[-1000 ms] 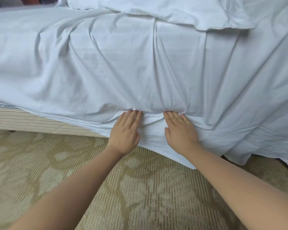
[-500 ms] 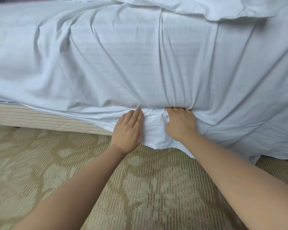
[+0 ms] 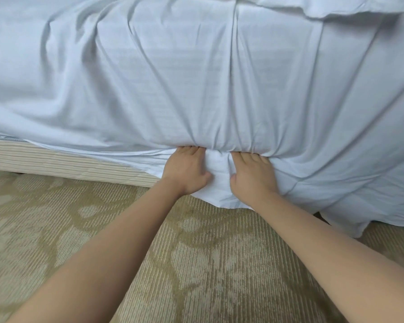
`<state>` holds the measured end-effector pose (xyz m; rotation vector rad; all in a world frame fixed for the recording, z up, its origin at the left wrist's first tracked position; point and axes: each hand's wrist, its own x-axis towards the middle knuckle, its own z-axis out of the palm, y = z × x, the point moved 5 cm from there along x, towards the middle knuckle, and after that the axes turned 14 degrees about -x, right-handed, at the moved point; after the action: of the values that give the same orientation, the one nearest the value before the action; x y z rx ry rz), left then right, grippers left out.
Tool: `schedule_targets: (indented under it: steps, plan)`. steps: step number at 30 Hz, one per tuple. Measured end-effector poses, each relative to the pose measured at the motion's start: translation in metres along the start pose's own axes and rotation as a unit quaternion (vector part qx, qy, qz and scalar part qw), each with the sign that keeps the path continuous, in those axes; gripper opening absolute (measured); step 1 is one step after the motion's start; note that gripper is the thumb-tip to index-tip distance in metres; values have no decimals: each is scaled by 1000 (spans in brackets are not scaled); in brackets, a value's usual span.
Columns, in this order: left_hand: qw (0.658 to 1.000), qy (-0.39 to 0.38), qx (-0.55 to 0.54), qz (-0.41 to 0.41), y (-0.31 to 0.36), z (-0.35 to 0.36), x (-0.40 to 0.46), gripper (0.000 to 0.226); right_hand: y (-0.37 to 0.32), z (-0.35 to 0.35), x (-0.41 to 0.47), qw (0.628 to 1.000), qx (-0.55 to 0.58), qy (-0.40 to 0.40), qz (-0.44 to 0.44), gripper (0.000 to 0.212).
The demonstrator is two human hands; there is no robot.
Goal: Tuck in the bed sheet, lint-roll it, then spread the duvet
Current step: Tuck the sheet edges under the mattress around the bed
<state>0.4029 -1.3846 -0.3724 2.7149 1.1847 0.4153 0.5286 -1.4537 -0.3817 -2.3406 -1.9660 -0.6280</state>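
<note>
Both hands work side by side at the lower edge of the mattress, just below the middle of the frame. The left hand (image 3: pixel 186 170) lies palm down on the white bed sheet (image 3: pixel 173 78), its fingers (image 3: pixel 190 150) straight and pushed in under the mattress edge so that the tips are hidden; the thumb lies out to the side against the cloth. The right hand (image 3: pixel 253 174) lies just beside it in the same way, fingers straight and driven into the gap, tips out of sight. Neither hand grips anything; both press the sheet inward. Between them a small fold of sheet bulges out, and creases fan upward from that spot across the side of the bed. To the left the sheet is tucked along the striped bed base (image 3: pixel 56 163), which shows bare there. At the right of the frame the sheet hangs loose down to the patterned carpet (image 3: pixel 149 264). The duvet (image 3: pixel 336 5) lies bunched at the upper right edge of the frame, on top of the bed.
</note>
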Motion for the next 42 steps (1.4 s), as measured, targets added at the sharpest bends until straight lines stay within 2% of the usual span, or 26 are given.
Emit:
schedule_targets:
  steps: [2, 4, 6, 10, 13, 15, 16, 17, 19, 21, 24, 25, 29, 34, 36, 39, 42]
  plan:
    - [999, -28, -4, -22, -4, -1, 7, 46, -2, -2, 13, 999, 11, -33, 11, 40]
    - [999, -45, 18, -25, -6, 1, 10, 51, -2, -2, 24, 996, 42, -67, 52, 37]
    - [998, -52, 38, -17, -4, 3, 6, 59, -4, -4, 23, 995, 34, -77, 54, 37]
    - [995, -39, 89, 24, -4, 0, -15, 68, -2, 0, 4, 999, -4, -32, -7, 44]
    - [991, -16, 94, 96, -6, -3, -34, 57, -2, -3, -15, 997, -22, 55, -57, 42]
    - [985, 10, 89, 145, -10, -2, -42, 47, -9, -6, -30, 981, -28, 123, -147, 32]
    - [982, 10, 101, 160, -11, -2, -44, 44, -16, -4, -38, 969, -34, 127, -209, 26]
    - [979, 2, 114, 169, -10, -3, -46, 45, -23, -2, -45, 960, -38, 95, -260, 25]
    - [977, -19, 132, 168, -8, -3, -47, 54, -36, 6, -50, 954, -33, -61, -292, 37]
    - [979, -25, 135, 149, -7, -4, -45, 51, -44, 16, -51, 949, -50, -169, -262, 49]
    - [978, -17, 135, 156, -2, -5, -45, 33, -49, 24, -48, 955, -68, -220, -187, 64]
    - [978, -17, 136, 158, -1, -6, -45, 31, -46, 25, -44, 962, -67, -214, -158, 69]
    - [983, -26, 141, 117, -7, -7, -46, 46, -26, 11, -26, 983, -135, -102, -73, 77]
    - [989, -36, 135, 56, -12, -2, -48, 44, -24, 12, -38, 987, -78, -114, -79, 86]
    - [990, -40, 131, 33, -11, -1, -47, 42, -26, 12, -42, 989, -59, -108, -87, 80]
    - [990, -53, 128, 27, -9, 1, -45, 34, -29, 10, -43, 992, 12, -98, -83, 52]
    - [994, -42, 101, 2, -7, -2, -44, 29, -26, -2, -35, 990, 87, 13, -106, 22]
